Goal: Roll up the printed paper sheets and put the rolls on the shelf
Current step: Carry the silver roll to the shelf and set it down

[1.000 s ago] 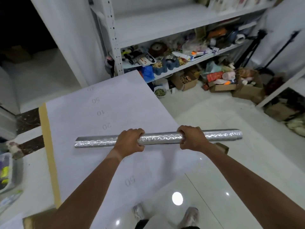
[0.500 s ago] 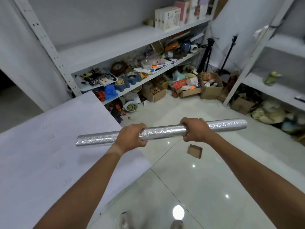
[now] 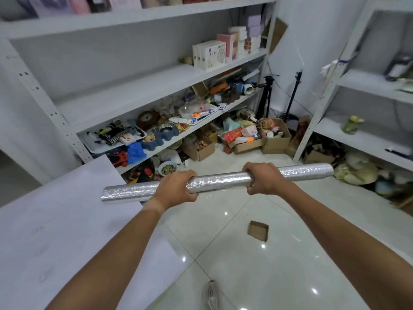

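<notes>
A long silvery roll of embossed printed paper (image 3: 218, 181) hangs level in the air over the glossy white tiled floor (image 3: 279, 253), well apart from the white metal shelf unit (image 3: 134, 92) at the far side. The left hand (image 3: 176, 186) has its fingers curled fully round the roll left of its middle, and the right hand (image 3: 262, 179) is wrapped round it right of the middle; both ends stick out free. A flat white paper sheet (image 3: 67, 220) lies at the near left. The broad middle shelf looks bare and the lower one is cluttered, so a careless placement could knock things off. Loosening either grip may let the roll spring open, and its long ends could strike the shelf's upright posts.
</notes>
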